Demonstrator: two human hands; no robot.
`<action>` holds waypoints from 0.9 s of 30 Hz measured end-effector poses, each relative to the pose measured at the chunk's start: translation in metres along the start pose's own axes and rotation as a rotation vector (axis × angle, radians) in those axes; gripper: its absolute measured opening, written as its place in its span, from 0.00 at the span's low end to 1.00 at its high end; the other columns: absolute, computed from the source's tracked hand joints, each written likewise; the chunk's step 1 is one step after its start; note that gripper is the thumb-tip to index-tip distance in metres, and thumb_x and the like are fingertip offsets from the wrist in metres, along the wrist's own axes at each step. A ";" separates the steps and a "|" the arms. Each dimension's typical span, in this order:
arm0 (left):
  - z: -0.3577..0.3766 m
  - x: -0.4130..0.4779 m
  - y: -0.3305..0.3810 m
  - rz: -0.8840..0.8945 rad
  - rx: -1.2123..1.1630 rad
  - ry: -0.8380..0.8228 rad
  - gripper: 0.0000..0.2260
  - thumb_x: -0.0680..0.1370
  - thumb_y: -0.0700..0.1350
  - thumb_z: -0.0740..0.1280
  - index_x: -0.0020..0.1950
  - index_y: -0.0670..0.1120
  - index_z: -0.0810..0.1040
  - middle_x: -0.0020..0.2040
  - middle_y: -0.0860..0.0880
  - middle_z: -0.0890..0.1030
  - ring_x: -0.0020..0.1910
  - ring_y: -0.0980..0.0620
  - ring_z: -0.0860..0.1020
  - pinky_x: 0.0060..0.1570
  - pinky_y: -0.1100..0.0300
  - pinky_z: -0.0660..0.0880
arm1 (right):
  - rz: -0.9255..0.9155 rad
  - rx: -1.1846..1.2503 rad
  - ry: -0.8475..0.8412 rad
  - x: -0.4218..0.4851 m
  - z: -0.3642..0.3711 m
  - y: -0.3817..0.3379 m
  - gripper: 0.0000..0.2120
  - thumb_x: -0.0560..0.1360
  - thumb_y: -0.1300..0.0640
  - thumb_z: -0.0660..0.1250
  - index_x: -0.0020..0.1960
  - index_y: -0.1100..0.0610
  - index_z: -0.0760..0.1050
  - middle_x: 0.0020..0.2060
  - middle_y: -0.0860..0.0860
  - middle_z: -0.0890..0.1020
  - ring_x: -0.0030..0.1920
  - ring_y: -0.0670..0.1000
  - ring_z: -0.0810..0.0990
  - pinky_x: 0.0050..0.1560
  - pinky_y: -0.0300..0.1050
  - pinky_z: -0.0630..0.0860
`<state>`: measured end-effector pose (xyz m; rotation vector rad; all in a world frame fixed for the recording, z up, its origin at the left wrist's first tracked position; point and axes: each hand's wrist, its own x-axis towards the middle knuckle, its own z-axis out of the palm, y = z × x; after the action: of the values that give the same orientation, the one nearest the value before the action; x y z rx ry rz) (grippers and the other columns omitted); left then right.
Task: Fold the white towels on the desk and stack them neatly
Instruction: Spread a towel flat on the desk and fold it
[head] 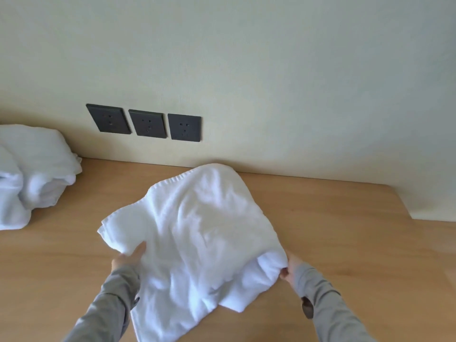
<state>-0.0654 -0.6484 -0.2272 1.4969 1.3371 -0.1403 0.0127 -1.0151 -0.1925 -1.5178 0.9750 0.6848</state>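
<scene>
A white towel (197, 233) lies rumpled across the middle of the wooden desk (345, 243), one end hanging toward the near edge. My left hand (128, 259) grips its left edge, with the thumb on top and the fingers hidden under the cloth. My right hand (290, 267) pinches a bunched fold at the towel's right edge. Both arms wear grey sleeves. A heap of more white towels (32, 174) sits unfolded at the far left of the desk.
A pale wall (271, 82) runs along the back of the desk and carries three dark sockets (145, 123). A wall corner (424, 213) juts over the desk at the right. Bare wood shows to the left and right of the towel.
</scene>
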 end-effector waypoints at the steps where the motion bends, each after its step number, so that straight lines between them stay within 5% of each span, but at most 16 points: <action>1: 0.000 -0.002 0.006 0.044 -0.004 0.008 0.23 0.73 0.49 0.72 0.58 0.33 0.74 0.57 0.34 0.78 0.54 0.36 0.77 0.55 0.52 0.71 | -0.045 -0.059 -0.027 -0.001 0.004 -0.004 0.12 0.78 0.56 0.61 0.36 0.56 0.69 0.33 0.54 0.73 0.34 0.51 0.70 0.39 0.46 0.71; 3: -0.005 -0.007 0.020 0.127 0.005 0.025 0.22 0.73 0.48 0.71 0.59 0.33 0.74 0.56 0.34 0.78 0.54 0.36 0.77 0.51 0.53 0.70 | -0.122 -0.089 -0.033 -0.005 0.010 -0.012 0.11 0.78 0.58 0.63 0.38 0.61 0.74 0.36 0.55 0.74 0.38 0.55 0.73 0.46 0.48 0.70; 6: -0.015 -0.015 0.045 0.247 0.056 0.059 0.21 0.74 0.49 0.71 0.59 0.34 0.74 0.54 0.33 0.78 0.52 0.35 0.77 0.54 0.49 0.72 | -0.384 -0.128 -0.012 -0.026 0.003 -0.039 0.20 0.75 0.53 0.67 0.30 0.66 0.73 0.29 0.61 0.75 0.37 0.54 0.72 0.39 0.43 0.70; 8: -0.024 -0.019 0.062 0.321 0.101 0.092 0.20 0.74 0.49 0.70 0.58 0.35 0.75 0.51 0.33 0.79 0.46 0.37 0.76 0.51 0.48 0.72 | -0.649 -0.187 0.058 -0.051 -0.009 -0.066 0.25 0.76 0.51 0.66 0.35 0.74 0.72 0.33 0.70 0.76 0.39 0.52 0.71 0.38 0.41 0.66; 11: -0.034 -0.023 0.084 0.407 0.159 0.111 0.23 0.71 0.53 0.73 0.53 0.35 0.76 0.46 0.35 0.78 0.42 0.39 0.74 0.46 0.49 0.70 | -1.127 -0.482 0.338 -0.093 -0.025 -0.089 0.29 0.70 0.40 0.58 0.35 0.68 0.73 0.29 0.55 0.74 0.37 0.52 0.69 0.37 0.44 0.58; 14: -0.042 -0.023 0.095 0.436 0.183 0.120 0.31 0.60 0.62 0.69 0.51 0.38 0.75 0.45 0.37 0.76 0.45 0.35 0.75 0.46 0.49 0.70 | -1.477 -0.667 0.647 -0.119 -0.037 -0.065 0.23 0.71 0.42 0.58 0.32 0.61 0.73 0.27 0.49 0.71 0.34 0.53 0.68 0.37 0.45 0.61; 17: -0.053 -0.008 0.089 0.405 0.238 0.144 0.32 0.58 0.65 0.65 0.49 0.39 0.75 0.43 0.38 0.76 0.44 0.35 0.76 0.47 0.47 0.72 | -1.361 -0.892 0.690 -0.103 -0.040 -0.005 0.19 0.70 0.42 0.63 0.38 0.59 0.78 0.32 0.51 0.79 0.36 0.57 0.77 0.42 0.49 0.70; 20: -0.064 0.020 0.071 0.344 0.294 0.155 0.35 0.58 0.65 0.65 0.49 0.36 0.77 0.42 0.37 0.78 0.43 0.35 0.77 0.49 0.43 0.76 | -0.798 -1.233 0.325 -0.063 -0.036 0.044 0.20 0.74 0.40 0.61 0.58 0.53 0.73 0.51 0.48 0.76 0.58 0.52 0.73 0.57 0.45 0.70; 23: -0.070 0.056 0.053 0.289 0.348 0.147 0.36 0.57 0.65 0.65 0.50 0.36 0.77 0.43 0.36 0.78 0.43 0.34 0.78 0.49 0.40 0.77 | -0.609 -0.919 0.237 -0.027 -0.042 0.060 0.21 0.76 0.47 0.63 0.65 0.55 0.68 0.56 0.50 0.73 0.61 0.50 0.70 0.62 0.42 0.67; 27: -0.063 0.039 0.056 0.329 0.407 0.178 0.33 0.59 0.64 0.66 0.49 0.38 0.77 0.37 0.40 0.76 0.39 0.37 0.76 0.45 0.45 0.76 | -0.691 -0.576 0.566 -0.007 -0.059 0.027 0.13 0.72 0.59 0.69 0.55 0.64 0.75 0.45 0.56 0.75 0.51 0.61 0.75 0.51 0.49 0.69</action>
<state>-0.0414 -0.5656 -0.1938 2.0959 1.2261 -0.0706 -0.0199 -1.0719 -0.1889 -2.4703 0.5808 0.0087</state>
